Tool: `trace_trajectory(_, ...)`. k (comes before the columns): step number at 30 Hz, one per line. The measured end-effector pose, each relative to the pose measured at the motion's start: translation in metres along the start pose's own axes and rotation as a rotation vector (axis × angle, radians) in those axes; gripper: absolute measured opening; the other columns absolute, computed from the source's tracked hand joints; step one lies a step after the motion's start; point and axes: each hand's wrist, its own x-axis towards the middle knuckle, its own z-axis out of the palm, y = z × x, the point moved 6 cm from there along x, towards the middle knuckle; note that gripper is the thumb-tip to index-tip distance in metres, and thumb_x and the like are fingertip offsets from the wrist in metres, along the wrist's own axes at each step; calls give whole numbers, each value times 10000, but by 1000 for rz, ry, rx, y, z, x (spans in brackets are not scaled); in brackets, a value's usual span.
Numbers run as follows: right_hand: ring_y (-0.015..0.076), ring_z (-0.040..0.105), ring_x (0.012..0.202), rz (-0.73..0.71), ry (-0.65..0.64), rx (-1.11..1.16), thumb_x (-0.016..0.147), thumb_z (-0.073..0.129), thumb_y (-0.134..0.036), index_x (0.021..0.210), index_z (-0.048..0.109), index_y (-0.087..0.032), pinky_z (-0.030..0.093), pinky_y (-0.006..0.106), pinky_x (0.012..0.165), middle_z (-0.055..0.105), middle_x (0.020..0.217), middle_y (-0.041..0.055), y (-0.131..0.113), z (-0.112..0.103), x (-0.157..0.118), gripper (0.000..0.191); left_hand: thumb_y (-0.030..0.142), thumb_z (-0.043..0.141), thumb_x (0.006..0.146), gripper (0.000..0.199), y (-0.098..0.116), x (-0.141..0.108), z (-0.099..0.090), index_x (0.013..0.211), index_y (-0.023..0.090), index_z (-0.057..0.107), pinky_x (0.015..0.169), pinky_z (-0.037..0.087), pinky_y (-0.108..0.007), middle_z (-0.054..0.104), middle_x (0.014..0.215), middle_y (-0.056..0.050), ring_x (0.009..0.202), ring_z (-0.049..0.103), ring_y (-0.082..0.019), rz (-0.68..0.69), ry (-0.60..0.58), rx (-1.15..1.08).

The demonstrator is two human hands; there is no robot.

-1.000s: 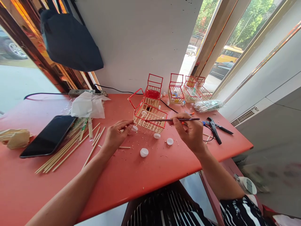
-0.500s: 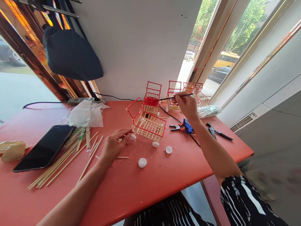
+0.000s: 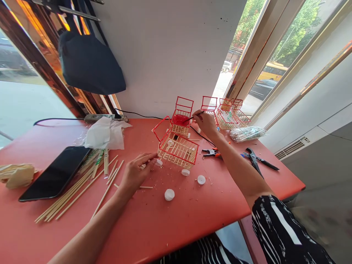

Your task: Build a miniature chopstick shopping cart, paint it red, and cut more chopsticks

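Note:
In the head view, my left hand [image 3: 137, 170] pinches the near left corner of a miniature cart [image 3: 178, 158] built from wooden sticks. Its top rim and raised handle are red; the lower slats are bare wood. My right hand [image 3: 205, 123] is closed round a thin dark paintbrush [image 3: 190, 119]. The brush tip reaches into a red tub [image 3: 180, 120], seemingly of paint, which sits in a second stick cart [image 3: 178, 129] behind the first. Several white round caps lie near the held cart, among them a cap [image 3: 169, 194] in front and another [image 3: 201, 179] to its right.
More red-rimmed carts [image 3: 239, 119] stand at the back right beside a plastic-wrapped bundle [image 3: 247, 134]. Pliers [image 3: 210, 151] and large cutters [image 3: 255, 161] lie to the right. Wooden sticks [image 3: 68, 194], a black phone [image 3: 55, 174] and white tissue [image 3: 103, 134] are at left.
My right hand has moved left and slightly forward with the brush, closer to the red tub. My left hand stays at the cart's corner. The whole view has shifted slightly.

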Motion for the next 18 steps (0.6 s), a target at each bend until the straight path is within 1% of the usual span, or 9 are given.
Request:
trace_trajectory(3,226,779,901,22,59,35,1016,555,-279,1018,715,-205,561,296,815,808,953,72,3,-8,-2,176,495,621,906,367,0,0,0,1065,226,812,845,608,-346,808,1081,-65,848,758,-221,14,6,7)
trace_trajectory(7,206,781,865,6,52,97,1011,553,-253,1055,712,-204,565,277,793,802,934,52,3,-12,-10,172,488,625,903,363,-1,0,0,1057,220,815,856,598,-346,812,1085,-72,932,763,-241,27,10,19)
trace_trajectory(9,200,779,864,-9,41,104,1010,546,-245,1049,711,-208,567,273,797,800,929,46,2,-14,-14,174,495,623,904,363,-2,0,0,1055,227,816,846,600,-345,812,1094,-70,944,762,-244,24,7,21)
trace_trajectory(13,200,770,844,-24,33,64,1000,553,-235,1006,711,-212,564,274,781,795,923,44,-1,-20,-18,160,492,626,908,375,-3,-1,0,1092,225,813,847,603,-349,807,1109,-74,947,760,-244,17,15,18)
trace_trajectory(16,202,766,857,-54,52,53,1011,544,-249,1032,712,-212,557,273,790,791,929,49,-6,-23,-17,174,496,629,905,376,-4,-1,1,1097,230,813,844,612,-353,806,1104,-69,895,758,-231,12,8,7)
trace_trajectory(18,204,763,878,-57,46,37,1017,541,-267,1048,716,-215,553,273,804,794,946,52,-9,-21,-14,185,505,628,903,377,-4,0,2,1091,235,813,818,622,-349,805,1104,-66,863,754,-224,4,-2,-4)
